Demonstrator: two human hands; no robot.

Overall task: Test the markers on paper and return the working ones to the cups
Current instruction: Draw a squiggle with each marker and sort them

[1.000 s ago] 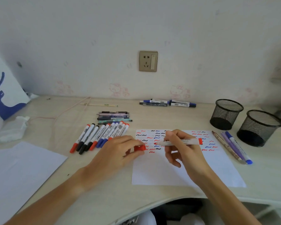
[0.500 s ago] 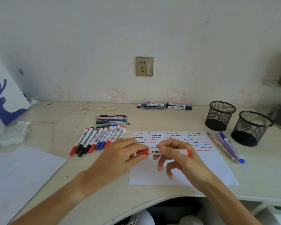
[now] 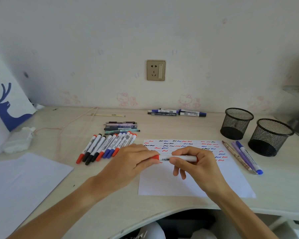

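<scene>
Now capped, against the bare tip and separate cap of a second ago: red marker lying level between both hands above the scribbled paper. Left hand pinching the red cap end, right hand curling thumb and forefinger round the white barrel, other fingers hanging loose beneath. Sitting well apart at right, two mesh cups.
</scene>
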